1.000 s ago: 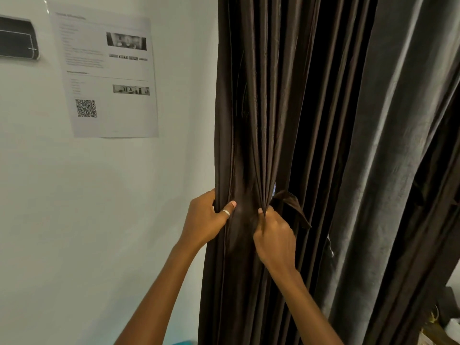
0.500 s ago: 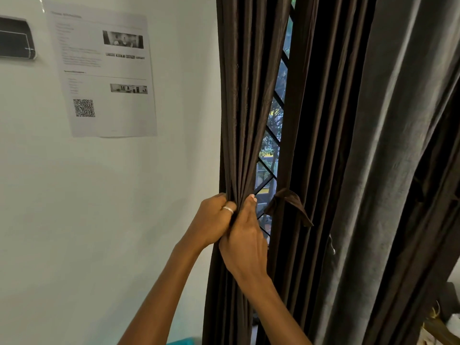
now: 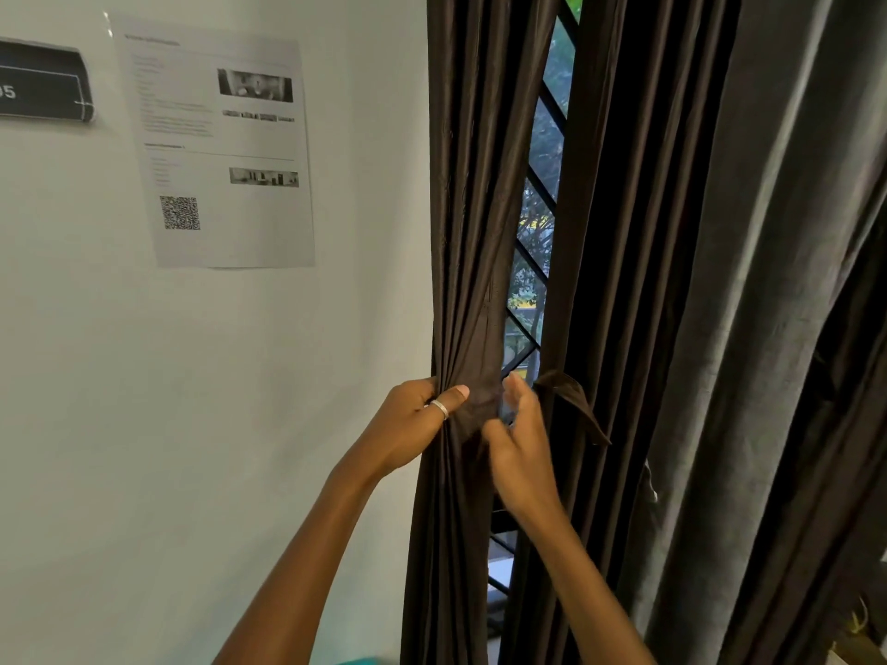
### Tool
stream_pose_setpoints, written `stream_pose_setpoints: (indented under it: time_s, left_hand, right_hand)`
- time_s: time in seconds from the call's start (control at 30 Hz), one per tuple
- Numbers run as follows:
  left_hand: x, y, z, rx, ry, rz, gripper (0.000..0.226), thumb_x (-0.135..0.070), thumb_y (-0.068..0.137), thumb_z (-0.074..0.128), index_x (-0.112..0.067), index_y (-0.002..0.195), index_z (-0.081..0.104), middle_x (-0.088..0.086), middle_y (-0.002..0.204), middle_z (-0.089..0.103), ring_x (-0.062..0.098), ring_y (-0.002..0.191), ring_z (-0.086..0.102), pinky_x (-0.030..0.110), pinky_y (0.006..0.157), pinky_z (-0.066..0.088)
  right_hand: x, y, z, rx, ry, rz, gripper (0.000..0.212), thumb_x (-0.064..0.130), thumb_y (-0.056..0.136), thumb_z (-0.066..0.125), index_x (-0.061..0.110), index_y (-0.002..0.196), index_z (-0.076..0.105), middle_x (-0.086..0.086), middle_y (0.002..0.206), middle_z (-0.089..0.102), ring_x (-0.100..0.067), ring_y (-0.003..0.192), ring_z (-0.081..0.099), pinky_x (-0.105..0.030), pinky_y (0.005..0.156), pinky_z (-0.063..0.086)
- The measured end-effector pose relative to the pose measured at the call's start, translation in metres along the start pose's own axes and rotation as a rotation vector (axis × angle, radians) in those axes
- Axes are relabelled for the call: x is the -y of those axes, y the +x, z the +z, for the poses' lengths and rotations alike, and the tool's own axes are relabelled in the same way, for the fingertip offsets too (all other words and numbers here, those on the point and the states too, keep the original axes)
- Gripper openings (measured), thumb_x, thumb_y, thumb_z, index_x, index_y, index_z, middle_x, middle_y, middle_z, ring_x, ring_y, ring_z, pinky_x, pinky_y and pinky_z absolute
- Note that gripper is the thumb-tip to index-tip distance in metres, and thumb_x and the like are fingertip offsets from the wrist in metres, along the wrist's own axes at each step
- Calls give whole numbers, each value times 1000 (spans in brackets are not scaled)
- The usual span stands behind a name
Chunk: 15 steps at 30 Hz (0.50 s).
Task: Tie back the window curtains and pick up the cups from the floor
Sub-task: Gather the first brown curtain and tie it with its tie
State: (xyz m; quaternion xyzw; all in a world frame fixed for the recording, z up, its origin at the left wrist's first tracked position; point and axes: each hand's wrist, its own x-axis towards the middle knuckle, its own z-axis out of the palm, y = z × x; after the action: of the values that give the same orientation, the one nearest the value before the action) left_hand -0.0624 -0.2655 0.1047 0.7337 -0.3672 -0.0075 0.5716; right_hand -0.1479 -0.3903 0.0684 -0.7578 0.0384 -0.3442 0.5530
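head view, two grips, left grip (image 3: 413, 419) clenching one brown curtain (image 3: 475, 232), right grip (image 3: 521, 453) slack, empty, one tie-back (image 3: 576, 400)

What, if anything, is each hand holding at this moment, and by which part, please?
The left hand grips the brown curtain at its gathered folds, thumb across them. Whether the blurred right hand holds anything cannot be told.

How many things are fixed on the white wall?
2: a dark sign at the left edge and a printed sheet nearer the curtain. Others may lie outside the view.
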Motion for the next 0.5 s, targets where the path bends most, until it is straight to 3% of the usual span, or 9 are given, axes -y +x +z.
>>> stream_pose_setpoints:
  time_s: [0.07,0.13,0.23,0.3,0.43,0.5]
  left_hand:
    - [-3,0,-1,41,-52,-8,19,-33,101,52,-28,116,63,-21,99,68,-5,92,66,9,80,51]
    - [-6,0,-2,73,-105,-21,19,-31,101,52,-27,116,62,-21,99,67,-7,91,66,8,78,51]
    - [-7,0,-1,100,-129,-22,16,-32,101,51,-28,113,61,-18,102,68,-3,93,66,10,83,52]
    - [-8,0,-3,106,-117,-19,18,-32,101,51,-27,115,61,-18,103,67,-1,95,65,8,80,51]
    - [-9,2,-5,102,-56,-7,28,-32,100,52,-24,127,58,-13,111,65,3,101,63,14,91,49]
    - [-9,2,-5,92,-17,25,27,-31,100,53,-26,127,56,-13,114,62,-1,100,61,11,90,46]
  right_hand:
    - [-1,15,-16,95,209,55,62,23,88,52,20,149,40,0,148,51,-10,134,50,-33,112,44]
    - [3,28,-29,225,294,64,51,20,86,51,14,137,53,-3,131,65,-16,121,62,-27,97,54]
    - [10,35,-37,355,249,42,35,10,99,48,14,131,61,-2,128,69,-18,120,64,-25,95,53]
    - [13,39,-39,403,233,54,33,12,97,49,16,125,65,-2,124,71,-18,117,66,-26,93,54]
    - [16,42,-40,407,149,31,28,3,101,44,9,116,66,-3,109,73,-7,95,71,-18,80,54]
    - [16,43,-39,409,132,24,30,2,101,42,7,118,66,-4,113,73,-12,104,70,-21,86,54]
